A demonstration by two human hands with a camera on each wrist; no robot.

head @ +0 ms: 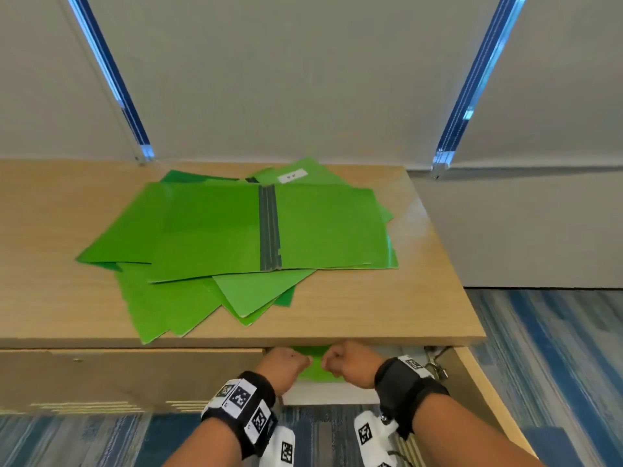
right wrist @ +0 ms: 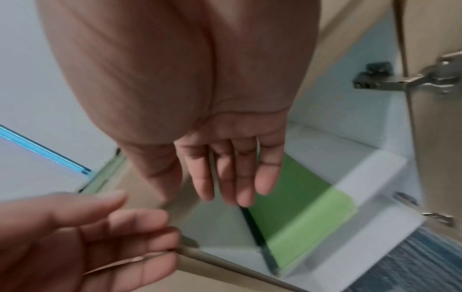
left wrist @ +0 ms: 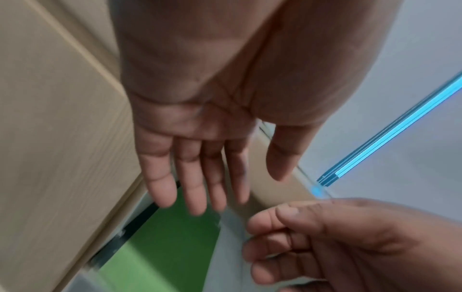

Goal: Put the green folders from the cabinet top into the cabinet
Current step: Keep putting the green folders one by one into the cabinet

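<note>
1. Folders in green: a loose pile of green folders (head: 236, 230) lies fanned across the cabinet top (head: 50, 298), the uppermost spread open with its grey spine up. The pile awaits transfer, well clear of the front edge except for corners at 6 o'clock.
2. Left hand (head: 282, 365) hangs at the cabinet mouth below the top's edge, at 6 o'clock from the pile. Its fingers (left wrist: 192, 187) are straight and relaxed, holding nothing.
3. Filed folder (head: 315, 365) lies flat on the white shelf (right wrist: 375, 168) inside, between the two hands, apparently just set down.
4. Right hand (head: 350, 364) sits at 3 o'clock of the left, fingers (right wrist: 250, 177) loosely extended over the folder and not gripping it.
5. Open door (head: 488, 392) stands at far right on its metal hinge (right wrist: 425, 79).
6. Head view hides both palms and fingers, so the hands read as fists. Wrist views show the slack fingers and the shelf, but not the remaining pile.
</note>
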